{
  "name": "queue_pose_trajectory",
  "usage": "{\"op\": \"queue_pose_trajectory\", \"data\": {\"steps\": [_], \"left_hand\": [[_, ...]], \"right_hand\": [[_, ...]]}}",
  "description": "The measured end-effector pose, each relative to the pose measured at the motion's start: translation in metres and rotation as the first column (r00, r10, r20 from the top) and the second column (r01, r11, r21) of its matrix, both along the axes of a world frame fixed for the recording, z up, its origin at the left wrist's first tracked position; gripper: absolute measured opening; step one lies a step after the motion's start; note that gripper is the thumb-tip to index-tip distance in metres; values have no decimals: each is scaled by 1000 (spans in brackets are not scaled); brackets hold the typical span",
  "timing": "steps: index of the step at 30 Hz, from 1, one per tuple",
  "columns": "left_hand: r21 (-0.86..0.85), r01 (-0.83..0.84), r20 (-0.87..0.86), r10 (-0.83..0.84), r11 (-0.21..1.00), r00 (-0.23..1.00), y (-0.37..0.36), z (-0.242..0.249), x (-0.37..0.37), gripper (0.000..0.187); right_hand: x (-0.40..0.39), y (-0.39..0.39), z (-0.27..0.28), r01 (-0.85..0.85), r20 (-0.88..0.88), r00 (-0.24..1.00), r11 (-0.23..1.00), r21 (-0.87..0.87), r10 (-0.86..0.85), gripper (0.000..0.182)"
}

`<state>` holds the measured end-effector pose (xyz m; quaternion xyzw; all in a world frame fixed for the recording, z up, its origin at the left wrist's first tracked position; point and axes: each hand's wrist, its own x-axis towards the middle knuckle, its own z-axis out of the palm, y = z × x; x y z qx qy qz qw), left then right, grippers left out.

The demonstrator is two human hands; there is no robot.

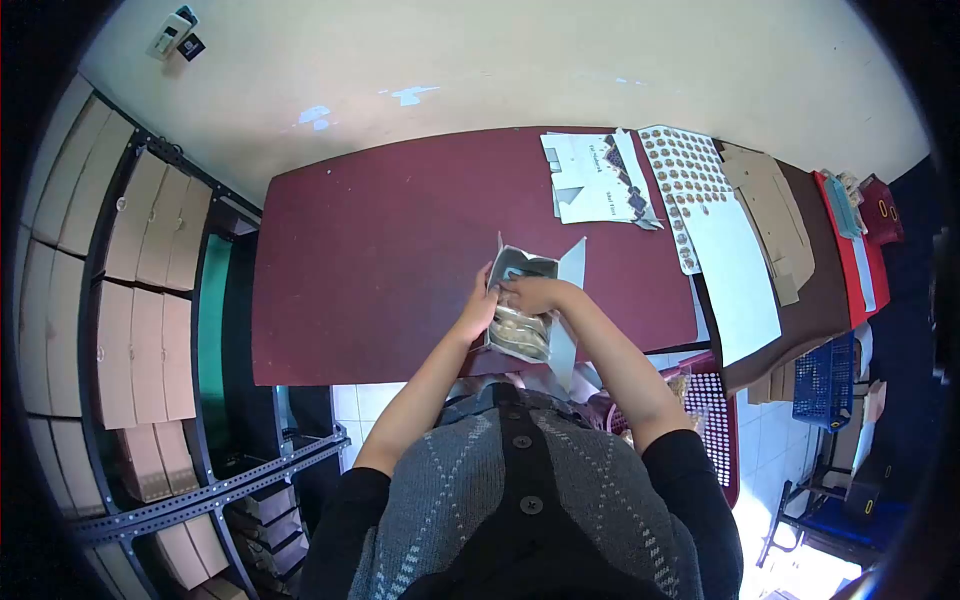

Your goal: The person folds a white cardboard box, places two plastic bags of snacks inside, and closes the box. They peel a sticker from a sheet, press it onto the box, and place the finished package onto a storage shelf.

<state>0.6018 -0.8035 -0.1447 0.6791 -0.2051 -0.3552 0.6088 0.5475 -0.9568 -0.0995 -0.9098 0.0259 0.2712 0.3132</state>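
Observation:
A small white cardboard box [560,345] with its flaps raised stands open near the front edge of the maroon table. Round, pale items in clear wrapping [520,333] fill the part of it closest to my body. My left hand [481,308] grips the box's left wall, thumb near the rim. Over the opening, my right hand [532,293] reaches in with curled fingers, and what they hold is hidden. Behind that hand, the far end of the box shows a grey inner wall with something light blue.
Flat printed box sheets [595,180] lie at the table's back right, beside a sheet of round stickers [685,165] and brown cardboard [770,210]. A red plastic basket [715,420] stands right of my body. Shelves of tall boxes [150,330] line the left.

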Motion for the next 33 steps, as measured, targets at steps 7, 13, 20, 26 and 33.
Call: {"op": "queue_pose_trajectory", "data": {"steps": [7, 13, 20, 26, 33], "left_hand": [[68, -71, 31, 69, 995, 997, -3, -5, -1, 53], [-112, -90, -309, 51, 990, 950, -4, 7, -19, 63], [67, 86, 51, -89, 994, 995, -7, -1, -30, 71], [8, 14, -48, -13, 1000, 999, -7, -15, -14, 72], [-60, -138, -270, 117, 989, 956, 6, 11, 5, 68]], "right_hand": [[-77, -28, 14, 489, 406, 455, 604, 629, -792, 42], [-105, 7, -43, 355, -447, 252, -348, 868, -858, 46], [-87, 23, -22, 507, -251, 535, 69, 859, -807, 69], [-85, 10, -27, 564, -71, 475, 242, 789, -877, 64], [-80, 23, 65, 300, 688, 657, 944, 137, -308, 41]]}}
